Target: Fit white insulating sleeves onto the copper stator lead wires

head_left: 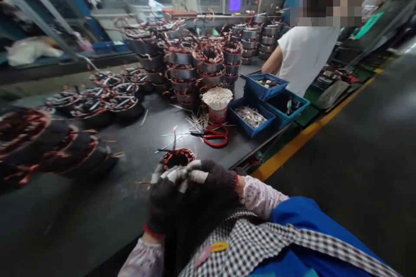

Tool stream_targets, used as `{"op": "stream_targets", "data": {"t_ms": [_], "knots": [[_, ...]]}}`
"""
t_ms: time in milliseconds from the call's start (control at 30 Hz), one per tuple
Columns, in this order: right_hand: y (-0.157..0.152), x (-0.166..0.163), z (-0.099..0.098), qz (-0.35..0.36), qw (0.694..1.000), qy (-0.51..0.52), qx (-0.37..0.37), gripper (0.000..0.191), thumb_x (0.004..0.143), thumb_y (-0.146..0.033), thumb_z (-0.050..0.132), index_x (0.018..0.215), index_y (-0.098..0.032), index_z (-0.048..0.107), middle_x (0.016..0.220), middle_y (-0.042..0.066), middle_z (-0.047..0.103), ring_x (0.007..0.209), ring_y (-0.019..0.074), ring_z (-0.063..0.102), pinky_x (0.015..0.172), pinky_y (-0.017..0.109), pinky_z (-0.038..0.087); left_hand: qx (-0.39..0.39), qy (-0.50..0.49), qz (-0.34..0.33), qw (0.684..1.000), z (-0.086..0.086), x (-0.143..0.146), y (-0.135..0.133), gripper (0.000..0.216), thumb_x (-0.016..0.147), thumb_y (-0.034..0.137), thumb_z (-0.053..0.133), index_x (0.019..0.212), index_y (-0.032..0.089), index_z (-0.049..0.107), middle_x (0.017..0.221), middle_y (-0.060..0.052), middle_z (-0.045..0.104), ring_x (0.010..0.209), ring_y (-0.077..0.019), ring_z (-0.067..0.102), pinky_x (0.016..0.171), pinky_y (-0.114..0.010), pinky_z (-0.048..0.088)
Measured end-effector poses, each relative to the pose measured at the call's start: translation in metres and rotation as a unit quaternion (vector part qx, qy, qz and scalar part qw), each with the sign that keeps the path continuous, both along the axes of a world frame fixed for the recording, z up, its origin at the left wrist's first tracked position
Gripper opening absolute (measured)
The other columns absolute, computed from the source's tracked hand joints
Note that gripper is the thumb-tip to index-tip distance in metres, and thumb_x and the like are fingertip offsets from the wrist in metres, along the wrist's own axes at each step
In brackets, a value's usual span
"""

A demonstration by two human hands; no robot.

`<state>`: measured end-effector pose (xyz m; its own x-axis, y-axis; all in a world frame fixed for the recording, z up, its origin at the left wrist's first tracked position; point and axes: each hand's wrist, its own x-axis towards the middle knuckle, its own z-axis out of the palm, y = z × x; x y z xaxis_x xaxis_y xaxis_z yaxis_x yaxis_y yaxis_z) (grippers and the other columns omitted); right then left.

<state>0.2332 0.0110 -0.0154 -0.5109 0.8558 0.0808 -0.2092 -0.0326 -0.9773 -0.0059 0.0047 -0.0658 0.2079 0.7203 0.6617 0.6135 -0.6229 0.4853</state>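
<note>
Knit-gloved left hand (pixel 165 207) and right hand (pixel 211 177) clasp round copper-wound stator (pixel 178 157).

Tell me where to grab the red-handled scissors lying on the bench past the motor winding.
Take the scissors by the red loop handles, coming from the right, the bench-edge side. They lie flat with the loops toward the blue bins and the blades pointing left, toward loose wire scraps. The loops look open and clear for fingers, though the picture is blurry.

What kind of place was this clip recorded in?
Most likely a motor-winding workshop on a factory floor. Stacks of copper-wound stators crowd the dark workbench, blue parts bins sit by the edge, and test instruments line the back.
</note>
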Motion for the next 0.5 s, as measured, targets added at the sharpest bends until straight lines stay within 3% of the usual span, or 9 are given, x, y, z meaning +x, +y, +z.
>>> {"op": "stream_targets", "data": {"t_ms": [67,133,267,367,500], "knots": [[-0.013,0.001,-0.004,-0.039,0.999,-0.034,-0.007,0.043,0.099,-0.069,0.097,0.096,-0.028,0.083,0.094,0.000,0.084,0.093,0.0265,0.078,0.091,0.039,0.069,0.007,0.004,0.010,1.000,-0.002,0.004,-0.004,0.050,0.098,0.028,0.082,0.137,0.057,0.093,0.122,0.005,0.102,0.113,-0.0463,0.101,0.134,-0.090,0.071],[-0.017,-0.002,-0.001,-0.029,0.998,-0.053,0.009,0.033,0.100,-0.059,0.095,0.096,-0.028,0.084,0.093,-0.001,0.085,0.092,0.0258,0.077,0.090,0.038,0.068,0.008,0.002,0.004,1.000,-0.005,0.009,-0.006,0.054,0.095,0.026,0.083,0.139,0.055,0.094,0.124,0.004,0.102,0.114,-0.0461,0.100,0.132,-0.087,0.074],[0.015,-0.032,0.019,-0.024,0.998,-0.048,-0.034,0.029,0.097,-0.052,0.092,0.092,-0.026,0.080,0.086,-0.001,0.083,0.078,0.0207,0.072,0.074,0.032,0.060,-0.010,0.004,-0.004,1.000,-0.006,0.021,-0.006,0.046,0.096,0.029,0.084,0.131,0.057,0.096,0.118,0.004,0.102,0.106,-0.0447,0.099,0.124,-0.080,0.080],[0.037,-0.053,0.024,-0.068,0.994,-0.039,-0.070,0.032,0.099,-0.056,0.089,0.095,-0.026,0.079,0.081,-0.001,0.080,0.070,0.0178,0.068,0.066,0.028,0.056,-0.006,0.024,0.008,1.000,-0.002,0.024,-0.003,0.030,0.105,0.029,0.080,0.125,0.046,0.094,0.116,-0.001,0.102,0.107,-0.0422,0.100,0.132,-0.080,0.076],[0.020,-0.036,0.005,-0.145,0.987,-0.067,0.012,0.050,0.104,-0.078,0.085,0.097,-0.029,0.080,0.087,0.004,0.083,0.080,0.0244,0.076,0.072,0.034,0.066,0.006,0.049,0.008,0.999,0.001,0.022,-0.002,0.036,0.108,0.031,0.076,0.138,0.044,0.091,0.124,-0.005,0.102,0.114,-0.0441,0.100,0.139,-0.085,0.068]]}}
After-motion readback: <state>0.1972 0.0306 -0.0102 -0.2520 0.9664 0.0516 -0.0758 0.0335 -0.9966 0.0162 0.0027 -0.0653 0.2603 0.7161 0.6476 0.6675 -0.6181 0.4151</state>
